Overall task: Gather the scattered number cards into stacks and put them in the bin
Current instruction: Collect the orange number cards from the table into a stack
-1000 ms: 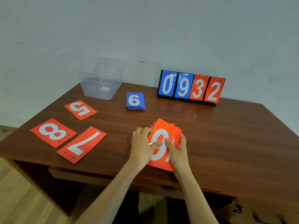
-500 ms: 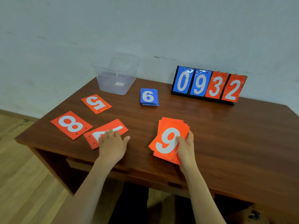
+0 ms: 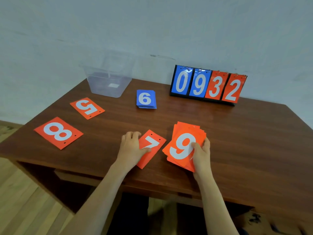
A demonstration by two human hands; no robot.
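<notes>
1. The step in hand looks like gathering the orange cards. The left hand (image 3: 131,146) grips the 7 card (image 3: 152,145), thumb pressed on its face and fingers (image 3: 132,134) curled over its far left edge. The card's free corner points toward the right hand and lies just short of the pile there.
2. The right hand (image 3: 201,150) holds the orange stack (image 3: 184,143), which has a 9 on top. The thumb lies across the numeral and the other fingers are tucked under the stack's right edge. The cards are fanned and uneven, with the left side low over the table (image 3: 237,133).
3. I'd say the next move is to slide or lift the 7 the short way from the left thumb over onto the 9, then square the pile.
4. Two loose cards remain. The 8 card (image 3: 58,133) lies well out to the left of the left knuckles, and the 5 card (image 3: 87,108) is farther off, beyond and left of those fingertips. Both need a reach.
5. The blue stack (image 3: 146,99), with a 6 on top, sits well beyond the left fingertips. The clear bin (image 3: 108,78) stands behind it to the left, at the table's back edge, and holds no cards that I can see.
6. The scoreboard (image 3: 208,85), reading 0932, stands far beyond the right-hand fingers.
7. Some things are hard to tell. The right fingers under the stack are hidden, I can't count the cards in the stack, and I can't say whether the 7 is lifted or flat. The left palm covers its near left part.
</notes>
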